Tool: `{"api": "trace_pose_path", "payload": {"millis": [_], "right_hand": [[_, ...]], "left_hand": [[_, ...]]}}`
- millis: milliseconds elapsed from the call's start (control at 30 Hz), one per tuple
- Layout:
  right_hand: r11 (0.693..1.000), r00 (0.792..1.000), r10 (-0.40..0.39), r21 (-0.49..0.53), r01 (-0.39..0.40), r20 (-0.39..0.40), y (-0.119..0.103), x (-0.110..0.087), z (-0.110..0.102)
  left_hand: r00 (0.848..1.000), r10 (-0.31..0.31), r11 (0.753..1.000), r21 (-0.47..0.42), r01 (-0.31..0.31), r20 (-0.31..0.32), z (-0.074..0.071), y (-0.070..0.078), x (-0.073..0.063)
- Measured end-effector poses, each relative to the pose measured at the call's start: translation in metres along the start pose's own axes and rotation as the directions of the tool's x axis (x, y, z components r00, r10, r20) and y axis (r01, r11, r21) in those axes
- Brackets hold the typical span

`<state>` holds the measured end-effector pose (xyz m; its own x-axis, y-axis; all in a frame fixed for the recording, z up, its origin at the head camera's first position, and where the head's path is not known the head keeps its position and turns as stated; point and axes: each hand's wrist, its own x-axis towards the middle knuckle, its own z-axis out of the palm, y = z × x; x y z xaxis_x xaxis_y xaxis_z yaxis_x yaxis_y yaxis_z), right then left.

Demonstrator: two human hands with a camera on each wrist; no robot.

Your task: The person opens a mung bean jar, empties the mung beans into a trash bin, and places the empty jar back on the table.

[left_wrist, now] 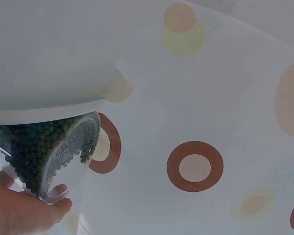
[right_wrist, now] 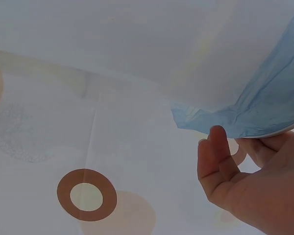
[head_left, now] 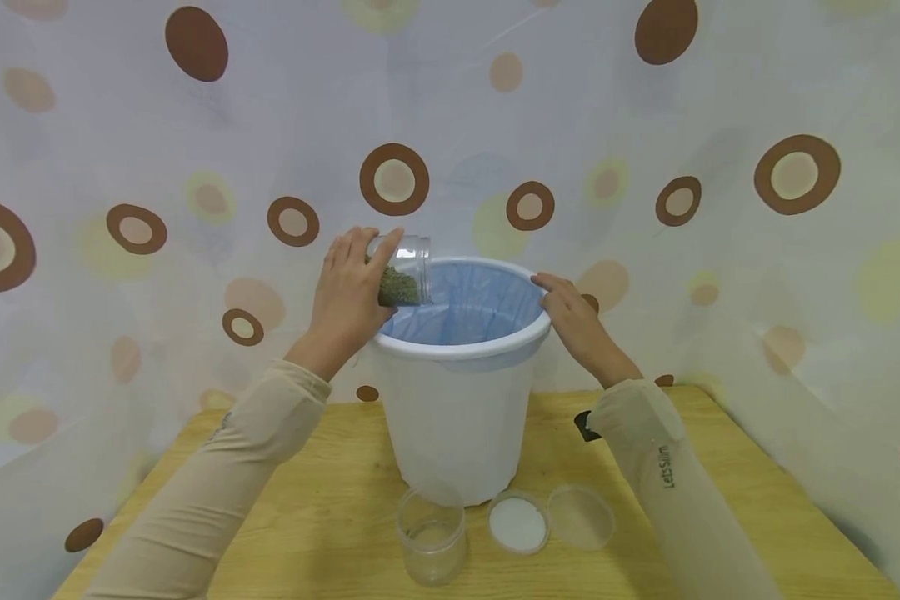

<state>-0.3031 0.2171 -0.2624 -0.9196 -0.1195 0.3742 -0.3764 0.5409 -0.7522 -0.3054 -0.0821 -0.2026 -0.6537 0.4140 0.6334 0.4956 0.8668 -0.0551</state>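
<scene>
My left hand (head_left: 351,283) grips a clear plastic jar (head_left: 412,250), tipped on its side over the left rim of a white bin (head_left: 457,417). Green mung beans (left_wrist: 36,149) lie along the lower side of the jar, their round shapes plain in the left wrist view. A blue bag (head_left: 487,300) lines the bin, and its edge folds over the rim. On the bin's right side, my right hand (head_left: 573,321) holds the rim. In the right wrist view, some fingers (right_wrist: 218,161) bend outside the rim, close to the bag's folded edge.
In front of the bin, a clear jar (head_left: 432,542) stands on the wooden table (head_left: 330,500). Right of it lie a round lid with a white inside (head_left: 518,523) and a translucent lid (head_left: 581,517). A dotted sheet (head_left: 450,108) hangs behind.
</scene>
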Motion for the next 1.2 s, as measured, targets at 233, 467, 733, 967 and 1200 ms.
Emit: {"api": "trace_pose_path", "payload": {"millis": [233,467,733,967,1200], "right_hand": [[1.0,1.0,0.003,0.003,-0.003,0.0,0.0001,0.0007,0.0012],[1.0,1.0,0.006,0.002,-0.006,0.004,-0.0006,0.0007,0.0027],[1.0,1.0,0.002,0.005,-0.002,0.009,-0.0059,-0.0008,-0.001],[1.0,1.0,-0.009,0.003,0.009,0.001,-0.0051,0.0004,-0.0033],[1.0,1.0,-0.003,0.0,0.003,-0.005,-0.0017,0.0019,0.0003]], "left_hand": [[1.0,0.007,1.0,0.014,-0.007,-0.014,0.0022,-0.0009,-0.0012],[1.0,0.007,1.0,0.022,-0.007,-0.006,0.0024,-0.0011,-0.0026],[0.999,0.032,0.999,0.042,-0.031,-0.017,0.0006,-0.001,0.0014],[0.998,0.055,0.997,0.064,-0.053,-0.035,-0.0027,0.0021,0.0064],[0.998,0.064,0.996,0.066,-0.062,-0.026,-0.0032,0.0045,0.0058]]}}
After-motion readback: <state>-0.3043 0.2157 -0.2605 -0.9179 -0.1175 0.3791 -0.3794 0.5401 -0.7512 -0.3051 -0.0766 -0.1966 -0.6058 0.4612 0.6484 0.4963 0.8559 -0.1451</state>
